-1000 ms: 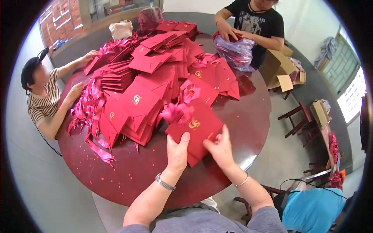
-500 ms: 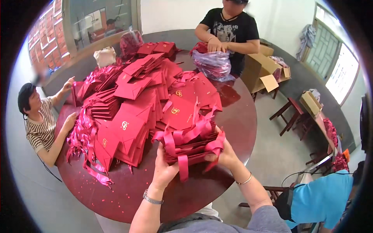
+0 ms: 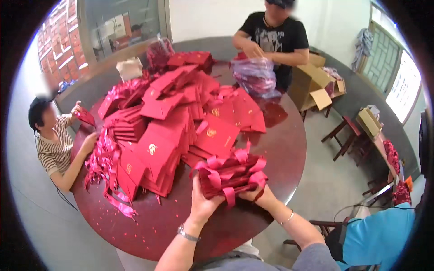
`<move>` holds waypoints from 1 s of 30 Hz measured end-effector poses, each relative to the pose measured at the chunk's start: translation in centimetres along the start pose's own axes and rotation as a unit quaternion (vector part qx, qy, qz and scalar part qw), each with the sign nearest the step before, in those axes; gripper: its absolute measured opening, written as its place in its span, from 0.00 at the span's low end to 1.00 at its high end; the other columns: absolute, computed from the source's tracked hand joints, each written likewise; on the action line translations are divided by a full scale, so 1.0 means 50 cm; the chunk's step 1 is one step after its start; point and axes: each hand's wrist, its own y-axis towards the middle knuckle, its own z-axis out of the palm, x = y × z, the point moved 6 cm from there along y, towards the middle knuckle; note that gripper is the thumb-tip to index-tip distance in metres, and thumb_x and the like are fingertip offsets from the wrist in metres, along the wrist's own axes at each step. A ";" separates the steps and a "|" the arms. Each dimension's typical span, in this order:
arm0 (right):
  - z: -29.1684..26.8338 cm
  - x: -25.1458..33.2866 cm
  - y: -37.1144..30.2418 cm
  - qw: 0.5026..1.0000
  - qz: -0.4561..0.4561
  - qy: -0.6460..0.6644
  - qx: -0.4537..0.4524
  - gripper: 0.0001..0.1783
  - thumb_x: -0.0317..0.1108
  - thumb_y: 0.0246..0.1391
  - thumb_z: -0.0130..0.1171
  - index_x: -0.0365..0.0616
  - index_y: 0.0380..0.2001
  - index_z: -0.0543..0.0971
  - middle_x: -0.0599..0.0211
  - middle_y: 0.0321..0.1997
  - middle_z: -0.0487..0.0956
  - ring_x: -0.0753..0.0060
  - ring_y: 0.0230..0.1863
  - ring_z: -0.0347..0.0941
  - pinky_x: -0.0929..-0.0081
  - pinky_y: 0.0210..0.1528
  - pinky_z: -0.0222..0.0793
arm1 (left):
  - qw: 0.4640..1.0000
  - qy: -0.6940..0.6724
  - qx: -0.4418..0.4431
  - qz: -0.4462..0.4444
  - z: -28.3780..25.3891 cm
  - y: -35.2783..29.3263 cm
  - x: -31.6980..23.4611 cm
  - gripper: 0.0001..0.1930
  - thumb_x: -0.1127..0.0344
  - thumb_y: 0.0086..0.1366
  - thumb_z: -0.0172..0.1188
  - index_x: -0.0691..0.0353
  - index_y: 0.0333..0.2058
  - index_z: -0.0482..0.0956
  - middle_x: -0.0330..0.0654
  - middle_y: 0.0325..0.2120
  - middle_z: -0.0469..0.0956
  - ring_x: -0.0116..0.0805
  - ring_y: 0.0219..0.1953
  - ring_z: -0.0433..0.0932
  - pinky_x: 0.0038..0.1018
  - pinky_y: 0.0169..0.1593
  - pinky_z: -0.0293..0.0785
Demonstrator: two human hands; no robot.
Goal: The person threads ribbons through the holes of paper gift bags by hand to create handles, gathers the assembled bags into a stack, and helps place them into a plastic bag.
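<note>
A bundle of red paper gift bags [image 3: 236, 177] with pink-red satin ribbon handles is held over the near side of the round table [image 3: 181, 226]. My left hand [image 3: 205, 201] grips its left side from below, and my right hand [image 3: 257, 195] grips the right side. The bags' edges and ribbon loops face up toward me. Most of my fingers are hidden under the bundle. Just beyond it lies a big heap of flat red bags [image 3: 156, 147] with gold emblems, some stacked in overlapping rows. Loose ribbons [image 3: 118, 205] trail off the heap's left edge.
At the left a person in a striped top [image 3: 54, 151] handles a small red bag. Across the table someone in black [image 3: 280, 38] works at a clear plastic sack [image 3: 254, 77]. Cardboard boxes [image 3: 312, 81] and stools [image 3: 341, 135] stand right; a blue-shirted person [image 3: 377, 237] is lower right.
The bundle in my hands has tipped, so more of its ribboned top edges show. The person at the left has lifted a red bag off the heap. The whole view has shifted slightly.
</note>
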 end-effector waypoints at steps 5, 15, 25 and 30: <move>-0.001 0.029 0.020 0.997 -0.062 -0.045 0.023 0.34 0.32 0.46 0.71 0.43 0.57 0.71 0.63 0.60 0.73 0.65 0.61 0.68 0.65 0.63 0.62 | 0.998 0.005 0.054 0.036 -0.001 0.013 0.004 0.54 0.67 0.42 0.78 0.65 0.64 0.51 0.44 0.48 0.74 0.36 0.49 0.75 0.32 0.54 0.72; -0.014 0.016 0.001 0.990 -0.022 -0.129 0.042 0.37 0.34 0.45 0.71 0.44 0.59 0.68 0.62 0.61 0.71 0.62 0.64 0.64 0.62 0.66 0.57 | 0.991 0.106 0.059 0.064 0.006 0.005 0.009 0.59 0.65 0.36 0.82 0.64 0.63 0.49 0.46 0.50 0.74 0.39 0.51 0.76 0.34 0.54 0.73; -0.009 0.003 -0.009 0.978 -0.046 -0.185 0.085 0.38 0.33 0.46 0.70 0.44 0.60 0.66 0.57 0.61 0.70 0.58 0.62 0.66 0.63 0.65 0.59 | 0.999 -0.021 0.045 0.009 0.024 -0.004 0.012 0.40 0.68 0.53 0.73 0.60 0.60 0.58 0.39 0.53 0.69 0.33 0.54 0.71 0.33 0.58 0.68; 0.039 0.155 0.006 0.951 0.036 -0.308 -0.004 0.47 0.35 0.48 0.67 0.37 0.66 0.54 0.44 0.66 0.61 0.47 0.65 0.61 0.61 0.67 0.56 | 0.964 -0.252 -0.076 -0.044 -0.026 0.009 0.034 0.26 0.65 0.63 0.62 0.60 0.58 0.66 0.39 0.51 0.74 0.35 0.54 0.73 0.35 0.60 0.67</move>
